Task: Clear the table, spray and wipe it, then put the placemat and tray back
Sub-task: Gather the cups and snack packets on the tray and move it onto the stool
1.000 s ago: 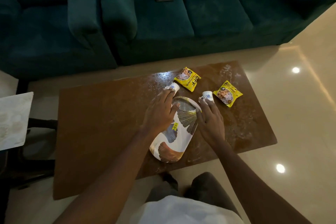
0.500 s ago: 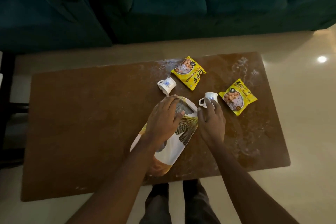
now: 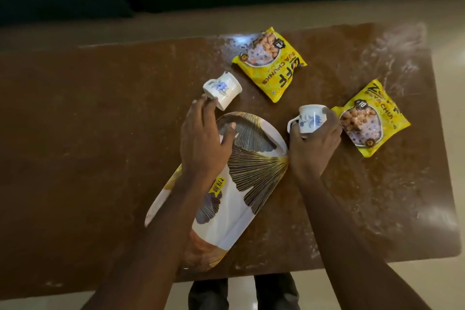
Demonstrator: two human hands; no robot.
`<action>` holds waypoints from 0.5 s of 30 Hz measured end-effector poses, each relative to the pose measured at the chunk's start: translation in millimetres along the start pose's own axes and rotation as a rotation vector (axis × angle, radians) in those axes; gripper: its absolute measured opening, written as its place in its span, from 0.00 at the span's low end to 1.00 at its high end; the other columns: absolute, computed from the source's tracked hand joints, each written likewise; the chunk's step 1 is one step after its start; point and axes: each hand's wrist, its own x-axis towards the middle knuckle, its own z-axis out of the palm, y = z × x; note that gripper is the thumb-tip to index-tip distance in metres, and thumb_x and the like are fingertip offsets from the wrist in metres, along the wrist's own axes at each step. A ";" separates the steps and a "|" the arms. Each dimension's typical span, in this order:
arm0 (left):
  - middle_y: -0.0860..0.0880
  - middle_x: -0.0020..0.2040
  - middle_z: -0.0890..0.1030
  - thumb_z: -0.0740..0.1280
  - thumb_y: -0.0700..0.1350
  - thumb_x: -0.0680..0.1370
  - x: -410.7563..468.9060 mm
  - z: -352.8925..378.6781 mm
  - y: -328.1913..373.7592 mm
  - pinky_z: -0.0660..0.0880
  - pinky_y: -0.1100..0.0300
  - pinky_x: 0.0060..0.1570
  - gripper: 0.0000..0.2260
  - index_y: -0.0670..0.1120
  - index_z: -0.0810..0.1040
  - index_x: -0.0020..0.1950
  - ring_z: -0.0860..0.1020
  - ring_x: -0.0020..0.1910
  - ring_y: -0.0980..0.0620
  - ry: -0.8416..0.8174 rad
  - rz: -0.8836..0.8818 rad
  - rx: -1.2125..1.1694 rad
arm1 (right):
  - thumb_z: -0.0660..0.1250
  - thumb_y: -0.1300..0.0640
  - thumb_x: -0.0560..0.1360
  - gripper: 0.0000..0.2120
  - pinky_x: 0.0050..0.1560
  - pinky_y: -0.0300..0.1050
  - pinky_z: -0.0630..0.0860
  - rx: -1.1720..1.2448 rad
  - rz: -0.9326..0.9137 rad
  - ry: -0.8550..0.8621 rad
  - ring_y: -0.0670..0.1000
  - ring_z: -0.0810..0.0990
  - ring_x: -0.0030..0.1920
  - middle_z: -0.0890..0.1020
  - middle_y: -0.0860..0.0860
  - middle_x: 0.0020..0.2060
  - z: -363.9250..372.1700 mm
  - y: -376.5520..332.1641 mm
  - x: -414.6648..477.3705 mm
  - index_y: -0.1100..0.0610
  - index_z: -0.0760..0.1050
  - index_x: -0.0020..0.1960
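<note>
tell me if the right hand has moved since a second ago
Yes. The right hand has slid forward toward the right soya chunks packet, and now wraps the floral cup.

**Person's body, head view.** The left forearm (image 3: 161, 229) and the right forearm (image 3: 352, 234) are bare along their whole visible length, from the lower frame edge up to the wrist. The left grip (image 3: 203, 143) is bare, and its short, pale thumbnail (image 3: 232, 125) catches the light. The right grip (image 3: 314, 148) is also bare. A small bright glint (image 3: 303, 136) on one of its fingers could be a nail or a ring, but it is too small to tell. Between the forearms, at the bottom edge, a pair of dark trousers (image 3: 275, 293) shows as two legs parted by a narrow pale gap. The cloth looks plain, and the dim light hides its exact shade.
</note>
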 end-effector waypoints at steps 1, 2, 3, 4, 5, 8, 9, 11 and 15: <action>0.39 0.74 0.68 0.66 0.54 0.79 5.4 0.7 -1.4 0.67 0.45 0.69 0.28 0.41 0.67 0.74 0.65 0.75 0.41 0.004 -0.002 -0.011 | 0.72 0.54 0.72 0.30 0.55 0.34 0.57 0.019 -0.030 0.011 0.57 0.69 0.62 0.72 0.58 0.65 -1.4 -1.9 -1.1 0.59 0.66 0.70; 0.39 0.75 0.67 0.67 0.54 0.78 11.5 1.9 -2.9 0.67 0.45 0.70 0.29 0.41 0.66 0.74 0.65 0.75 0.41 0.010 -0.004 -0.021 | 0.73 0.54 0.72 0.29 0.56 0.35 0.58 0.041 -0.053 0.012 0.56 0.70 0.61 0.72 0.57 0.64 -2.7 -3.7 -2.5 0.59 0.67 0.70; 0.39 0.75 0.67 0.69 0.54 0.77 17.8 2.7 -5.0 0.67 0.46 0.70 0.31 0.41 0.65 0.75 0.65 0.75 0.41 0.019 -0.005 -0.029 | 0.74 0.54 0.71 0.29 0.56 0.36 0.61 0.065 -0.068 0.006 0.56 0.70 0.61 0.73 0.57 0.63 -4.3 -5.7 -4.6 0.59 0.68 0.69; 0.39 0.74 0.68 0.70 0.55 0.76 24.3 3.0 -7.1 0.67 0.46 0.69 0.32 0.41 0.65 0.75 0.66 0.74 0.41 0.027 -0.001 -0.032 | 0.74 0.54 0.71 0.29 0.57 0.39 0.64 0.089 -0.084 0.001 0.55 0.71 0.61 0.73 0.56 0.63 -6.2 -7.5 -7.2 0.59 0.68 0.68; 0.40 0.74 0.69 0.71 0.56 0.75 30.4 2.7 -8.7 0.68 0.46 0.69 0.34 0.42 0.65 0.75 0.67 0.73 0.42 0.027 0.008 -0.028 | 0.75 0.54 0.71 0.29 0.58 0.43 0.68 0.109 -0.097 -0.004 0.55 0.71 0.60 0.74 0.56 0.62 -8.6 -9.3 -10.3 0.59 0.68 0.68; 0.44 0.69 0.73 0.75 0.57 0.71 47.9 1.3 -13.4 0.74 0.47 0.61 0.35 0.46 0.67 0.73 0.72 0.67 0.45 -0.045 0.013 -0.030 | 0.76 0.54 0.71 0.28 0.56 0.53 0.75 0.152 -0.125 -0.007 0.54 0.73 0.60 0.74 0.53 0.60 -17.9 -14.5 -22.3 0.59 0.70 0.66; 0.45 0.67 0.74 0.76 0.56 0.70 53.4 0.3 -14.0 0.75 0.48 0.59 0.34 0.46 0.68 0.72 0.74 0.64 0.46 -0.059 -0.001 -0.054 | 0.76 0.54 0.71 0.27 0.55 0.55 0.75 0.168 -0.129 -0.012 0.54 0.73 0.60 0.74 0.53 0.60 -20.5 -15.6 -25.7 0.58 0.70 0.65; 0.47 0.62 0.76 0.78 0.52 0.68 61.9 -3.4 -13.6 0.76 0.50 0.54 0.31 0.47 0.72 0.67 0.76 0.60 0.48 -0.040 -0.002 -0.115 | 0.75 0.53 0.71 0.27 0.55 0.58 0.76 0.196 -0.131 -0.032 0.53 0.73 0.60 0.74 0.51 0.60 -25.5 -15.8 -32.1 0.56 0.69 0.65; 0.48 0.56 0.78 0.78 0.52 0.64 61.3 -20.2 -9.9 0.75 0.55 0.44 0.28 0.45 0.75 0.60 0.78 0.53 0.49 0.022 0.053 -0.156 | 0.75 0.50 0.71 0.26 0.55 0.59 0.77 0.218 -0.130 -0.071 0.53 0.74 0.62 0.74 0.50 0.62 -34.7 -9.5 -44.5 0.52 0.68 0.65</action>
